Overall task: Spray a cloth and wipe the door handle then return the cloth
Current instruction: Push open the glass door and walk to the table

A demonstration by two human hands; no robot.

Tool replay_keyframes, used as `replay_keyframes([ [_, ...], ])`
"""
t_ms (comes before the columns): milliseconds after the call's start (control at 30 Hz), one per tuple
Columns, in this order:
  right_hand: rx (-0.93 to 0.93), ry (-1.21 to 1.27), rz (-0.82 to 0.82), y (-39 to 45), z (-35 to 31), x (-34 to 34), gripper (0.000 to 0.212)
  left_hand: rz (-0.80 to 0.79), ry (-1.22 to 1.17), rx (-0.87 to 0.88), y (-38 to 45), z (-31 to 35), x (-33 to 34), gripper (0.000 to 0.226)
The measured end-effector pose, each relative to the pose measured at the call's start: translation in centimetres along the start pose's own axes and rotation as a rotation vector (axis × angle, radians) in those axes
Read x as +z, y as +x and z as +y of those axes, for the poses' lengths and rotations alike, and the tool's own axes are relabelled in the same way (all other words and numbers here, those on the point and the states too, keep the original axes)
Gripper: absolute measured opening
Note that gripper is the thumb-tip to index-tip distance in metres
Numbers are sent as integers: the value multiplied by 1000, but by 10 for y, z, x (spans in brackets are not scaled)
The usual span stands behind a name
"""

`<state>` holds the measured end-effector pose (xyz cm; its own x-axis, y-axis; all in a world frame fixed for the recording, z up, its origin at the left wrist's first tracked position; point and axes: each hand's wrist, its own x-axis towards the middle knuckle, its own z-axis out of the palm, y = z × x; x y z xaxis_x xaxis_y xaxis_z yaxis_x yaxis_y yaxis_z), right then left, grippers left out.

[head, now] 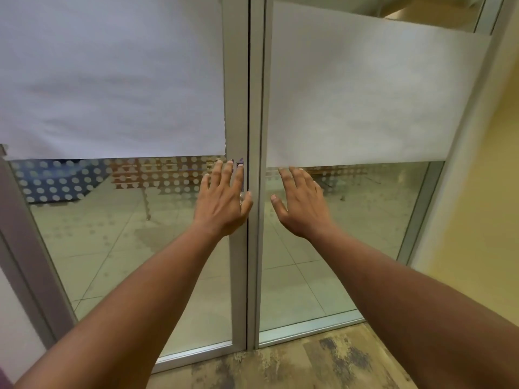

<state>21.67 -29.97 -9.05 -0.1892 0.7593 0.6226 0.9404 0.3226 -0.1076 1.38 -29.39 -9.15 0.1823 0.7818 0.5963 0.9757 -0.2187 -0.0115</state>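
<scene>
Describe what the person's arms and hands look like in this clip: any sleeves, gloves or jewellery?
Both forearms are bare as far as the frame shows: no sleeves in view. The left hand and right hand wear no gloves, and no rings, watch or bracelets are visible. Fingernails are short and unpainted, as far as can be seen.

Before me stand double glass doors [323, 248] with frosted film [365, 102], a dotted band [84, 178], pale tiles beyond and mottled flooring [309, 363] underfoot.

Closed glass doors [323, 234] directly ahead, blocking passage
</scene>
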Motion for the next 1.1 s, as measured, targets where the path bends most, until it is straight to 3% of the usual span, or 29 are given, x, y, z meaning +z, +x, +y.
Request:
replay_keyframes([
  [333,20,58,-52,-91,15,-30,69,-80,-26,-44,-82,64,-17,75],
  [667,108,76,-103,-178,31,-55,69,-125,-93,39,-144,126,-29,75],
  [1100,366,24,-131,-273,39,-70,69,-202,-226,174,-198,171,-7,75],
])
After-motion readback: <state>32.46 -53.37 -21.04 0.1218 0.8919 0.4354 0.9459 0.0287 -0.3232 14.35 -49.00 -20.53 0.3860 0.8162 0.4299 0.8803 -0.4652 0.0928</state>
